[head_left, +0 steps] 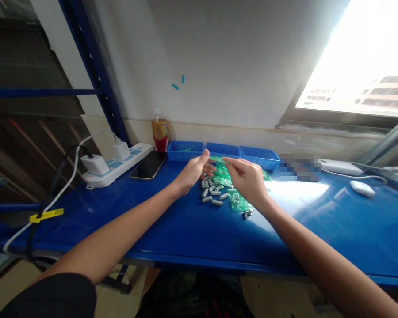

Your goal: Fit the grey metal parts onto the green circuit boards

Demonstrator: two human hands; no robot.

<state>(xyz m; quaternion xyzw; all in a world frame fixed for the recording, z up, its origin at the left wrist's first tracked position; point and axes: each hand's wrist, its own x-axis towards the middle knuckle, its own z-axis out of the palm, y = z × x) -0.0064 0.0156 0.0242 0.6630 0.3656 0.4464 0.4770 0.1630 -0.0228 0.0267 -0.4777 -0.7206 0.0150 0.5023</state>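
Observation:
My right hand (250, 179) has thumb and index finger pinched together at the edge of a small green plastic bag (218, 164), over the middle of the table. To its left, my left hand (194, 172) is open, the thumb raised and the fingers loosely bent, close to the bag's other side. Whether the left fingers touch the bag is hard to see. Beneath both hands lies a loose pile of short silvery metal cylinders (215, 193). Another green plastic bag (240, 202) lies below my right hand, and two small dark metal pieces (247, 214) are beside it.
Three blue trays, left (185, 155), middle (223, 149) and right (260, 155), line the wall. At left are a drink bottle (161, 132), a phone (149, 166) and a power strip (117, 165) with plugs. A white case (362, 188) and cables lie at right.

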